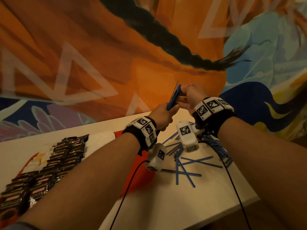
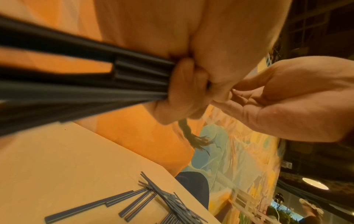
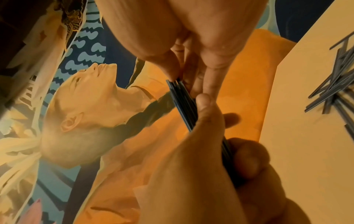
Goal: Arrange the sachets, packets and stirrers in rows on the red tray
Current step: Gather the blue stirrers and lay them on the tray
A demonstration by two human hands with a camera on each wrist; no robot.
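Both hands up above the table [image 1: 166, 205], in front of a painted mural. Left hand [image 1: 162, 116] grips a bundle of blue stirrers [image 1: 173, 98], fingers curled round its lower end, bundle tilted up. Right hand [image 1: 191, 98] pinches the bundle's upper part w/ thumb & fingertips. Loose blue stirrers [image 1: 187, 163] lie criss-crossed on the table, right of the red tray [image 1: 137, 176]. Dark packets [image 1: 58, 161] sit in overlapping rows on the tray, w/ white sachets [image 1: 99, 140] beyond them.

I seem to be in a café or public lounge: a huge orange-and-blue painted wall mural [image 1: 149, 47] behind my pale table [image 1: 191, 196], round ceiling lamp [image 2: 312, 183] beyond.
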